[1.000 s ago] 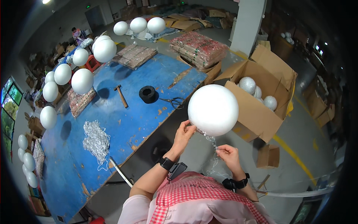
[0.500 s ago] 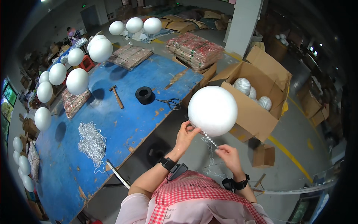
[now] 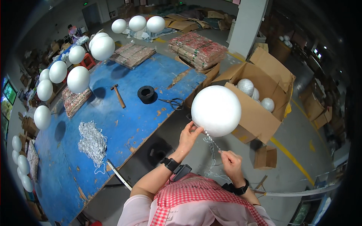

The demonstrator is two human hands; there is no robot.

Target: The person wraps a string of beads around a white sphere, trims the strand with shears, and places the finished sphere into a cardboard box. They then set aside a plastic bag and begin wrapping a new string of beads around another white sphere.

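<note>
A large smooth white ball point(image 3: 216, 110) is up in front of me, just past the table's edge. The thumb and fingers of my left hand point(image 3: 189, 136) pinch a silver bead string against the ball's lower left side. From that spot the bead string point(image 3: 213, 142) slants down to my right hand point(image 3: 231, 162), whose curled fingers grip it. Loose lengths of the string dangle below, between my hands. The exact contact under my left fingertips is hidden.
On the blue table point(image 3: 124, 137) lie a heap of silver bead strings point(image 3: 92, 141), a hammer point(image 3: 118, 96), a black tape roll point(image 3: 146, 94) and scissors point(image 3: 174, 103). More white balls point(image 3: 78, 80) stand along its far side. An open carton point(image 3: 252, 113) holds silver-covered balls.
My right hand has drawn slightly down and right, its fingers more tightly curled. The white ball has shifted slightly up and right, with my left hand still at its underside.
</note>
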